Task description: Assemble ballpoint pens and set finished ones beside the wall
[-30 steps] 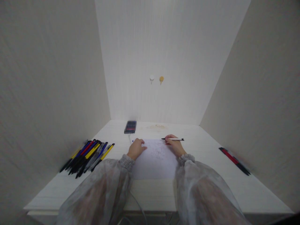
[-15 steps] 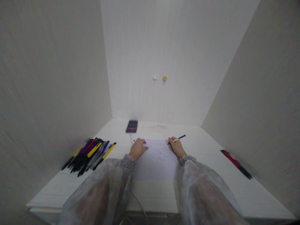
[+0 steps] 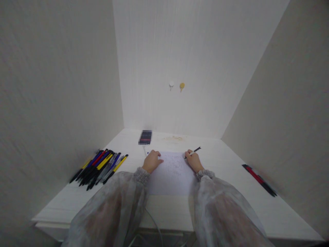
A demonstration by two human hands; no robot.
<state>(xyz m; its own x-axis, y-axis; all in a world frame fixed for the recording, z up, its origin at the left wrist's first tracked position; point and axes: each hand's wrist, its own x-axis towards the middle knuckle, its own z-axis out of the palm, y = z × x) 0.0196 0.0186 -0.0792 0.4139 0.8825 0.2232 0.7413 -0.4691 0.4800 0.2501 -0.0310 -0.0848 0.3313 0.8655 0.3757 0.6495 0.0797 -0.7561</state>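
1. The sheet of paper lies at the lower centre of the frame; faint marks, too small to read, fill its upper middle, and none show lower down.
2. The right hand has its fingers closed around a white-and-black pen, its tip by the sheet's upper right; contact is unclear.
3. The left hand rests at the sheet's upper left, thumb and fingers apart.
4. The writing looks partly done; how much remains cannot be told.
5. Pens lie in a pile at lower left.
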